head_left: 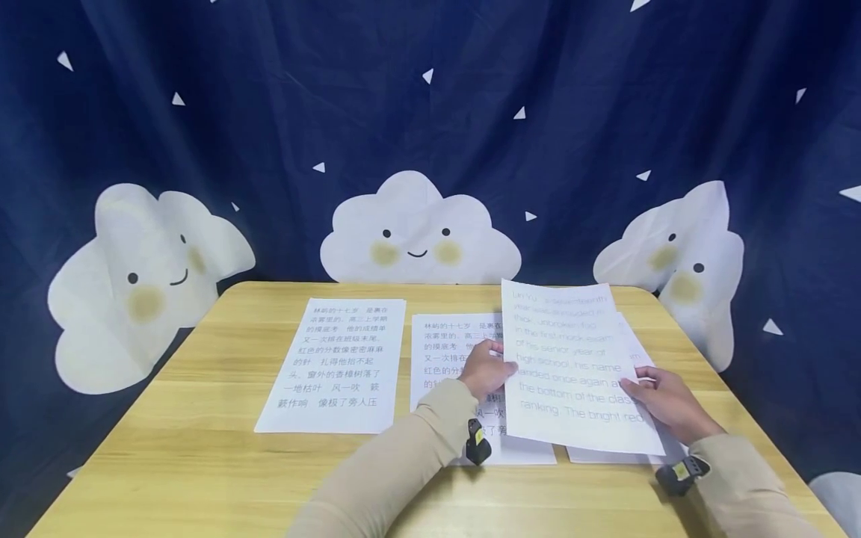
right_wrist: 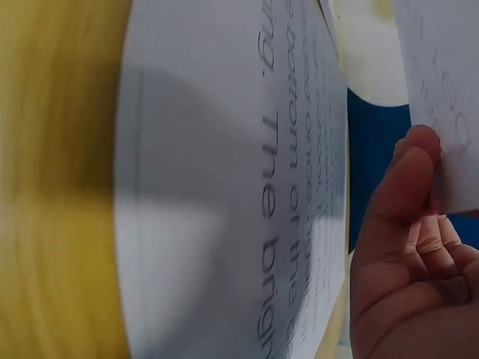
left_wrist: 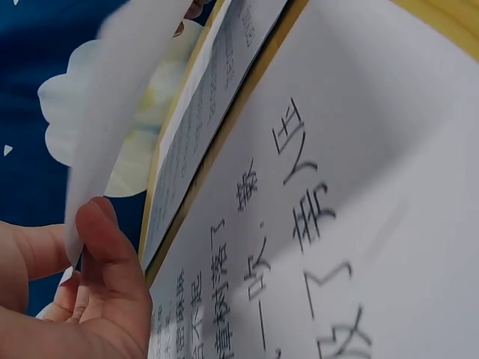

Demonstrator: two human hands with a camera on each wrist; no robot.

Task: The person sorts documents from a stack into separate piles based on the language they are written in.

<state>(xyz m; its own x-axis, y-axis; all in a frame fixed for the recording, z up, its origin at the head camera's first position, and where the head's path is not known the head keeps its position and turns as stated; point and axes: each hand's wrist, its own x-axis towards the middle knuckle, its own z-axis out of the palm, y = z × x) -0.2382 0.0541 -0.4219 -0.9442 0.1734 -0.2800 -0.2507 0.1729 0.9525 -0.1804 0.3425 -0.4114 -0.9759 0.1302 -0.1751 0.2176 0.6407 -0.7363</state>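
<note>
A white sheet of paper [head_left: 572,366] printed with English text is held up, tilted, over the right part of the table. My left hand [head_left: 486,370] pinches its left edge between thumb and fingers, and my right hand [head_left: 673,403] pinches the right edge. Below the left hand lies a sheet with Chinese characters [left_wrist: 299,224], partly covered by the raised sheet in the head view. Under the right hand, another English-printed sheet [right_wrist: 202,172] lies flat, mostly hidden from the head view by the held one.
Farther left on the wooden table [head_left: 195,411] lies another Chinese-printed sheet [head_left: 332,366], apart from the others. A dark blue curtain [head_left: 430,134] with smiling clouds and white triangles hangs behind the table. Each wrist wears a small black camera [head_left: 477,442].
</note>
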